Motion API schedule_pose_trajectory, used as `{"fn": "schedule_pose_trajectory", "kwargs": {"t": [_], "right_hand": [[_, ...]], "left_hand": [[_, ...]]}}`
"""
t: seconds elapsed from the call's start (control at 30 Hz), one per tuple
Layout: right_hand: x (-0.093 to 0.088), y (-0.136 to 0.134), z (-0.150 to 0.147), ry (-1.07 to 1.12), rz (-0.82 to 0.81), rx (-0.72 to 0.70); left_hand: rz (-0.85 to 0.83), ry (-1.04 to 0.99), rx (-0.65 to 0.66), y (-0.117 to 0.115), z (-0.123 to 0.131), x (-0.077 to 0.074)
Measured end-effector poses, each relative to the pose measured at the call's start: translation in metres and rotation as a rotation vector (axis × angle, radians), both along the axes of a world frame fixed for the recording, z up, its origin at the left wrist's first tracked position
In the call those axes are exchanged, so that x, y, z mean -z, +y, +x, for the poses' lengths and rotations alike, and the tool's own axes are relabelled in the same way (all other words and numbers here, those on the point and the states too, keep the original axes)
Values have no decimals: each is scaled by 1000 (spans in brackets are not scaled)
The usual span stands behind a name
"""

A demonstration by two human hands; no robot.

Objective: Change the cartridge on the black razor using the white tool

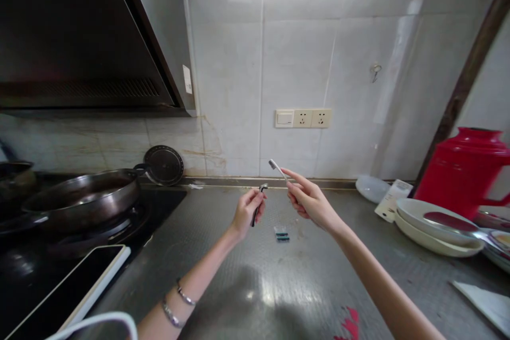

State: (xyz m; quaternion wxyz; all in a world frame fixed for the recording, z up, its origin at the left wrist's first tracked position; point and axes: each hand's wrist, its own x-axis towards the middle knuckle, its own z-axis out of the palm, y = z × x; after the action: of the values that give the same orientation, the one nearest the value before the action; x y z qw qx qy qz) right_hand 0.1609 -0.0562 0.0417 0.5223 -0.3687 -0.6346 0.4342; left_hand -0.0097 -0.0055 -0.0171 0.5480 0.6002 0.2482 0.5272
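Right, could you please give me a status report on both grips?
Left grip closed on slim black-handled tool. Right grip closed on small brush, bristle end up, apart from the tool. Small packet on counter, untouched by either.

Shows white along the toothbrush (281, 173), dark at its bristles (272, 164). Runs black down the slim tool (255, 217), pale at its tip (263, 186). Goes dark green on the little strips (283, 239), then grey with a fine dotted pattern across the counter (319, 281). Blazes red on the jug (458, 172)! Streaks brown over the pale grey wall tiles (231, 74).
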Motion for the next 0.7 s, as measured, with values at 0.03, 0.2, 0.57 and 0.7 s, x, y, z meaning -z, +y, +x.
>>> {"fn": "schedule_pose_trajectory", "kwargs": {"t": [0.03,0.2,0.57,0.7], "right_hand": [[3,-2,-4,40,-39,-2],[24,-5,-13,223,-194,19],[28,-10,-18,111,-244,-39],[31,-8,-12,58,-146,60]], "left_hand": [[15,-6,-20,0,1,0],[14,-27,-85,-1,2,0],[-31,-52,-25,2,0,8],[-106,-112,133,1,3,10]]}}
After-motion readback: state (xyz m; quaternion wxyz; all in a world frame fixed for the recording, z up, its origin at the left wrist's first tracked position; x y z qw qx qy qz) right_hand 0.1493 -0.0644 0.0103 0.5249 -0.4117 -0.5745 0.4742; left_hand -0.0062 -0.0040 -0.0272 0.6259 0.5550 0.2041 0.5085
